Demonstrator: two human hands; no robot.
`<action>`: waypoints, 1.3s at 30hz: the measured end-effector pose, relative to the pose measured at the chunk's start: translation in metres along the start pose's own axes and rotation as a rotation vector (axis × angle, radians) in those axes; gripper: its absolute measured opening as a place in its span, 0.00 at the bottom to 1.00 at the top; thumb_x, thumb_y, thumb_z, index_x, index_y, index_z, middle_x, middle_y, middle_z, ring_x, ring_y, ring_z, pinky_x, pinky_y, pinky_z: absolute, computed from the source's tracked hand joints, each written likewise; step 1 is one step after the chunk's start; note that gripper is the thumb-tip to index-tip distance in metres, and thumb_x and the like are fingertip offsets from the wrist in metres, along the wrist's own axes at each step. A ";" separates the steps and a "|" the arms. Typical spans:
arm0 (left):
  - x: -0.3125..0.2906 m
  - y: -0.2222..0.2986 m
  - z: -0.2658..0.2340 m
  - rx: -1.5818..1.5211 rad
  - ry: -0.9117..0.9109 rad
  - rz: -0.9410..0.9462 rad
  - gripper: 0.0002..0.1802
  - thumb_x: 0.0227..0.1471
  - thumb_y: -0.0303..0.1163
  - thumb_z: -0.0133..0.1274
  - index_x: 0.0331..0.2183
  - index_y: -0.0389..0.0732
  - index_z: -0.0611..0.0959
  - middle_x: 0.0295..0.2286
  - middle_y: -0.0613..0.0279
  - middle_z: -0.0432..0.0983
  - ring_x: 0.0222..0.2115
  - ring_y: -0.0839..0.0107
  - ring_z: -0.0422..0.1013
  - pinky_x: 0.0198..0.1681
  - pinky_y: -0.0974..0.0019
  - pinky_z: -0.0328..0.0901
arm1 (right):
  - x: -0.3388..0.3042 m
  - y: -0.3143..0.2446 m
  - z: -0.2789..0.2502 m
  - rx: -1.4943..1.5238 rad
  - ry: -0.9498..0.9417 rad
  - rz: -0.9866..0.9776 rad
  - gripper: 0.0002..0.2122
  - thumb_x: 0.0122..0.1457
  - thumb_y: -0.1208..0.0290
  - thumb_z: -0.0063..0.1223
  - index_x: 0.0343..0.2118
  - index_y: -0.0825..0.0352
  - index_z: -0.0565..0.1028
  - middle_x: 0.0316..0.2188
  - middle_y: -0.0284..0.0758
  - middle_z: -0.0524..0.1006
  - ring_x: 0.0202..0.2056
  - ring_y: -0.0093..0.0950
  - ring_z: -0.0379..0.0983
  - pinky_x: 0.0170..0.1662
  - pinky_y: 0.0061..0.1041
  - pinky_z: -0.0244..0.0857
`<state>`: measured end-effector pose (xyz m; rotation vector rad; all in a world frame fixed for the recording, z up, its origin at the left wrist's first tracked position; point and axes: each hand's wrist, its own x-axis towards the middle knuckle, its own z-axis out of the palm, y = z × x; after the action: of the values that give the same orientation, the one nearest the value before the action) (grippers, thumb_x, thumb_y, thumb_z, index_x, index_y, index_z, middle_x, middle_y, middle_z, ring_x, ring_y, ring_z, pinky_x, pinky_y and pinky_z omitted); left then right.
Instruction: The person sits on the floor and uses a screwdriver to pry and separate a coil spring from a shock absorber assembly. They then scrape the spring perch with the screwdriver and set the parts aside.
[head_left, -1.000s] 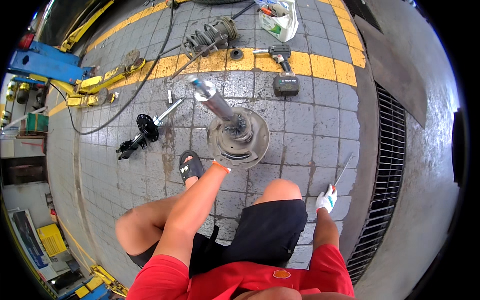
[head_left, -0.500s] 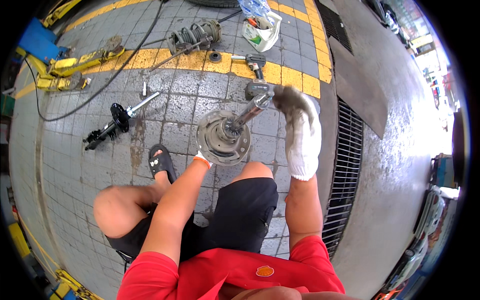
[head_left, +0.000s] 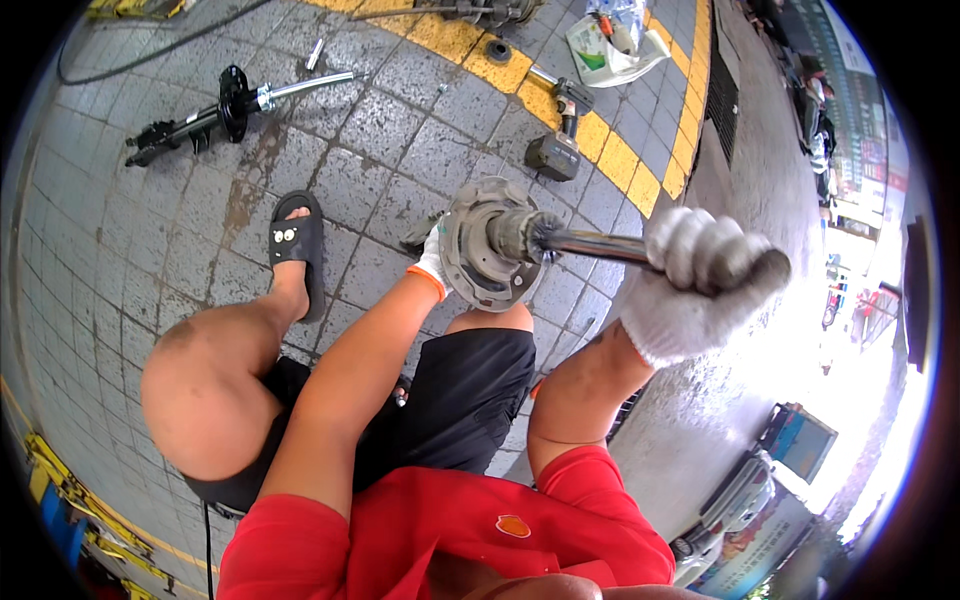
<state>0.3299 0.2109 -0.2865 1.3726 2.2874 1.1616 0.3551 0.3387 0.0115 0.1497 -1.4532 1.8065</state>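
A worn grey shock absorber strut with a round metal spring seat (head_left: 465, 255) is held up over my right knee, its rod (head_left: 598, 246) pointing right. Wrapped around the rod's outer end is my right hand (head_left: 705, 280), in a soiled white knitted glove, thumb stretched along to the right. My left hand (head_left: 432, 262), in a white glove with an orange cuff, grips the strut behind the seat; its fingers are hidden there. On the tiles at far left lies another strut, black with a bright rod (head_left: 232, 108).
Beyond my hands lie a cordless impact wrench (head_left: 562, 125) and a small dark round part (head_left: 498, 50). A cut-open white jug (head_left: 615, 60) holds tools. A short metal cylinder (head_left: 315, 54) rests near the black strut. A spring assembly (head_left: 490, 10) shows at the top edge.
My right hand has gone from beside the rod's tip, blurred, to a closed grip around the rod. The rod now tilts further right. The whole view has shifted.
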 end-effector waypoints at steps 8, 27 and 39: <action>0.001 -0.005 0.027 -0.797 0.051 -0.111 0.34 0.63 0.50 0.52 0.66 0.51 0.69 0.65 0.61 0.65 0.66 0.62 0.61 0.74 0.53 0.51 | -0.003 0.013 0.008 -0.192 0.047 -0.090 0.25 0.77 0.52 0.34 0.17 0.53 0.61 0.12 0.22 0.58 0.11 0.16 0.52 0.14 0.22 0.55; -0.007 -0.030 0.049 -0.962 0.143 -0.174 0.27 0.62 0.46 0.54 0.60 0.48 0.76 0.59 0.61 0.74 0.62 0.62 0.67 0.69 0.56 0.57 | -0.015 -0.010 -0.029 -0.193 0.076 -0.154 0.35 0.72 0.42 0.28 0.62 0.69 0.73 0.43 0.48 0.81 0.47 0.48 0.77 0.62 0.57 0.63; -0.015 -0.029 0.059 -1.000 0.247 -0.248 0.19 0.59 0.40 0.58 0.51 0.48 0.85 0.52 0.58 0.81 0.55 0.60 0.74 0.61 0.60 0.66 | -0.005 -0.045 -0.047 -0.172 -0.044 -0.091 0.30 0.71 0.46 0.33 0.56 0.71 0.75 0.47 0.50 0.82 0.53 0.49 0.76 0.66 0.58 0.60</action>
<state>0.3519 0.2217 -0.3499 0.5641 1.4864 2.0296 0.4042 0.3781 0.0277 0.1661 -1.5992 1.6066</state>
